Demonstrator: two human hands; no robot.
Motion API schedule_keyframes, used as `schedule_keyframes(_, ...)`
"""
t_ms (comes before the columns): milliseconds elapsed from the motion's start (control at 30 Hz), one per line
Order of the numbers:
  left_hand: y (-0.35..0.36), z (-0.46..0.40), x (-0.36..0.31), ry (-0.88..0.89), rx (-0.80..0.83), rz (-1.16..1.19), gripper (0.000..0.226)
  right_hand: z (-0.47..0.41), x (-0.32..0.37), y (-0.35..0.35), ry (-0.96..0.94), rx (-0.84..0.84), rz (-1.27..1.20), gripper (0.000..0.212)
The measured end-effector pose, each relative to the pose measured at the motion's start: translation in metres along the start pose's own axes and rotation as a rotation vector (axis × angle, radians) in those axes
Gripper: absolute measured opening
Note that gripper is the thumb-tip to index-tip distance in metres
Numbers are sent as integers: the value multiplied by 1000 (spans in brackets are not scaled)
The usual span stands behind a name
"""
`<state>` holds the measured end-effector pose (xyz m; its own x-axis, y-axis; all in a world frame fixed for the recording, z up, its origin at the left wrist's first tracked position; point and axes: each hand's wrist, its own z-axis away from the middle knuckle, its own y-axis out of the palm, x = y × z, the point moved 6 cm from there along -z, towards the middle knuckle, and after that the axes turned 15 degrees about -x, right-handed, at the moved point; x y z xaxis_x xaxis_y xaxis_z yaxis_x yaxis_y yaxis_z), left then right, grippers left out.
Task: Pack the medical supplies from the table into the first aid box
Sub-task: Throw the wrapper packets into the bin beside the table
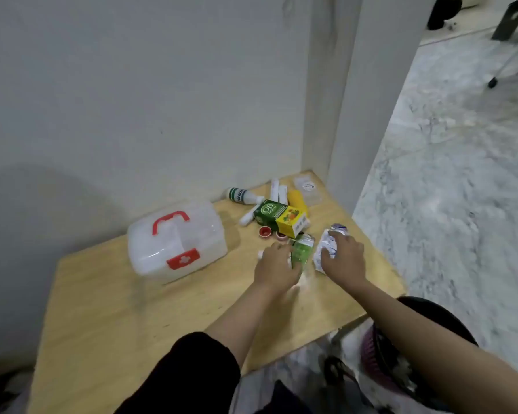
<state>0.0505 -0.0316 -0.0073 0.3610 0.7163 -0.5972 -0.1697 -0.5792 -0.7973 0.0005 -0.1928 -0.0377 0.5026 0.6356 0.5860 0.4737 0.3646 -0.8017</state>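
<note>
Left of our hands the shut first aid box (177, 243) waits; left hand (277, 268) nearer, grasping the green packet (302, 249), right hand (344, 258) grasping the white pouch (326, 246)

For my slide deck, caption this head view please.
Both hands, left and right, gather packets beside the closed first aid box on a wooden table.

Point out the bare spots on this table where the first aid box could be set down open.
The near half of the wooden table, between the closed first aid box and the front edge, is bare. A narrower strip lies left of the box. The far right corner is crowded: green-and-yellow carton, white bottle, both hands on packets.
</note>
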Motion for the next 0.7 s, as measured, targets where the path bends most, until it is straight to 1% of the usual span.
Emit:
schedule_keyframes(33,6,0,0,14,33,-88,36,3,-7,0,5,11,18,58)
schedule_keyframes(133,25,-3,10,75,35,-309,35,17,-27,5,76,80,111,55)
schedule_keyframes(200,34,-2,13,93,47,-397,38,22,-33,8,34,105,186,55)
schedule_keyframes(267,42,-3,12,123,32,-462,38,25,-38,11,-11,109,205,54)
schedule_keyframes(367,48,-2,13,59,63,-429,40,34,-41,11,7,145,157,54)
schedule_keyframes(467,51,-1,12,17,105,-413,42,40,-47,5,39,86,118,51)
schedule_keyframes(533,51,0,10,4,105,-406,42,43,-48,4,61,70,99,49)
schedule_keyframes(700,47,0,7,-39,89,-328,41,48,-46,1,225,42,-17,50)
